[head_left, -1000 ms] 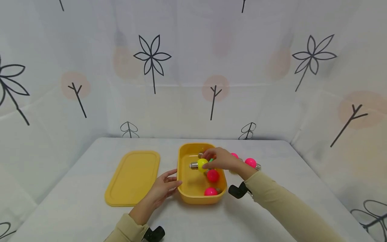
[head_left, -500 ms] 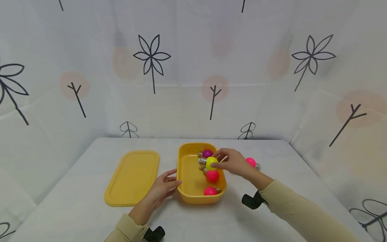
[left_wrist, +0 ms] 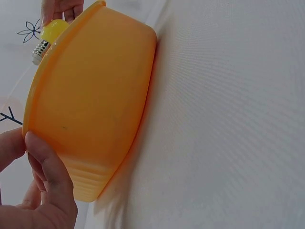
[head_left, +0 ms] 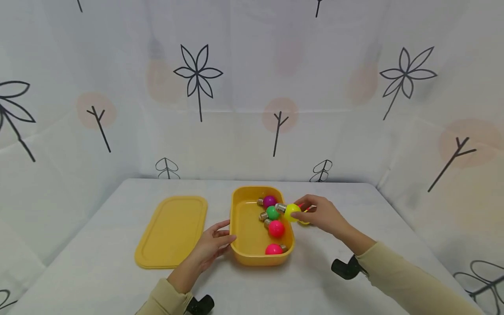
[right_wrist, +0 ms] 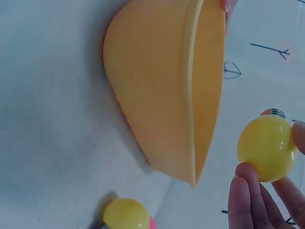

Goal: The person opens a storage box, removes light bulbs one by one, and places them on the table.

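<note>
My right hand (head_left: 324, 216) pinches a yellow light bulb (head_left: 292, 212) by its round globe, over the right rim of a yellow plastic box (head_left: 244, 260). The bulb's metal screw base points left and away; the right wrist view shows fingers and thumb around the globe (right_wrist: 267, 148). My left hand (head_left: 210, 246) holds the box's left rim between thumb and fingers, also seen in the left wrist view, where the hand (left_wrist: 47, 191) grips the edge. Inside the box lie a purple bulb (head_left: 269, 201), a green bulb (head_left: 272, 213) and two pink bulbs, one mid-box (head_left: 276, 229), one near the front (head_left: 273, 249).
A flat yellow lid (head_left: 173, 232) lies on the white table left of the box. Another yellow bulb (right_wrist: 126, 213) lies on the table right of the box, with something pink (right_wrist: 152, 223) behind it. Patterned white cloth (head_left: 236, 87) surrounds the table.
My right hand has carried the yellow bulb rightward from above the box's middle to its right rim, uncovering the purple and green bulbs. My left hand stays at the left rim.
</note>
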A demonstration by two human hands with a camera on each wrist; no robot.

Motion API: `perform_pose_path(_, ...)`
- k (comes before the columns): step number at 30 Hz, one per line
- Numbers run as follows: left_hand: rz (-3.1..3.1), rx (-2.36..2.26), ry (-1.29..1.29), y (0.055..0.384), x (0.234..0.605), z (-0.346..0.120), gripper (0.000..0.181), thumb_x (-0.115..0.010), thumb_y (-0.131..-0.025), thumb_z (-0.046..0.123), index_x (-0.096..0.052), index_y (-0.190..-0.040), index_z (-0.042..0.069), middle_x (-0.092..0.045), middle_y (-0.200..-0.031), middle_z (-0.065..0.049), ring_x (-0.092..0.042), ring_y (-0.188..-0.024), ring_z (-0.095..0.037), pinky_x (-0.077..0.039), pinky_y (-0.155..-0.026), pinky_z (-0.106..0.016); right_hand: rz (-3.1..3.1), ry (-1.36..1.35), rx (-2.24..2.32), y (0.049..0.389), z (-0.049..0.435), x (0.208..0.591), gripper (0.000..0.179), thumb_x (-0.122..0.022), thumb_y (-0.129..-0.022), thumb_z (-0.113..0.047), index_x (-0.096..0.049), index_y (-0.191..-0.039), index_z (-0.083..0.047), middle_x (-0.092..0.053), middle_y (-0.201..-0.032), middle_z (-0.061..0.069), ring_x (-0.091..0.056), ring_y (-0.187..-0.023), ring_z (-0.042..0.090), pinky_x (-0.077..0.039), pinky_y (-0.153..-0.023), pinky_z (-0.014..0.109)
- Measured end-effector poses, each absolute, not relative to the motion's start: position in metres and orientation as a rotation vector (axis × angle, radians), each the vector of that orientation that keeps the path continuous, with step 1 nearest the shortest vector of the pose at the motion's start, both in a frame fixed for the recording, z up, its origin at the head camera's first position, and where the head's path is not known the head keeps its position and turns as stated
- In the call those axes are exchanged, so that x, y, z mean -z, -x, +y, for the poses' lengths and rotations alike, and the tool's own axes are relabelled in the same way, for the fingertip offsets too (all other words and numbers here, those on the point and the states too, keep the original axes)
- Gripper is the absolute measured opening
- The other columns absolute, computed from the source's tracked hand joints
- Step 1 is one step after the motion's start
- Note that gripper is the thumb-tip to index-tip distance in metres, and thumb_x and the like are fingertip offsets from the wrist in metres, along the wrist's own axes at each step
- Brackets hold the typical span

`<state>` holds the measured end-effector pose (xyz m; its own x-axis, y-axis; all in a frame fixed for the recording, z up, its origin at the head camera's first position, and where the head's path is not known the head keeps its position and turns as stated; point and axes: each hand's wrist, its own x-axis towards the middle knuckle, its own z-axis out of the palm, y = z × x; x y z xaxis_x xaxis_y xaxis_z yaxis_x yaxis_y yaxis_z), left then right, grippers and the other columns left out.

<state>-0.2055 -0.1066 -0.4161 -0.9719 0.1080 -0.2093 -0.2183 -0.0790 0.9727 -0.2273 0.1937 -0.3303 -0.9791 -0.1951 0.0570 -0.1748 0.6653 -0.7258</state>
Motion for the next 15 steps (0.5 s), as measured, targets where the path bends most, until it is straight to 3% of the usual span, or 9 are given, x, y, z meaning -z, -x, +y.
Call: perform_pose_path(15,1.973,-2.151,0.135,0.205,0.416,-0.106,0.058,-0.067,-0.085,0.009,-0.042,-0.137,0.003,-0.052,-0.107,-0.013,-0.057,-0.084,-0.019,-0.052,-0.080,-0.034,2.915,0.167,1.181,0.222,0.233,0.345,0.052,-0.072,-0.079,-0.041,-0.059,-0.115,-0.005,-0.059,-0.103,0.010,-0.057,-0.086,0.022,-0.051,-0.069,0.034)
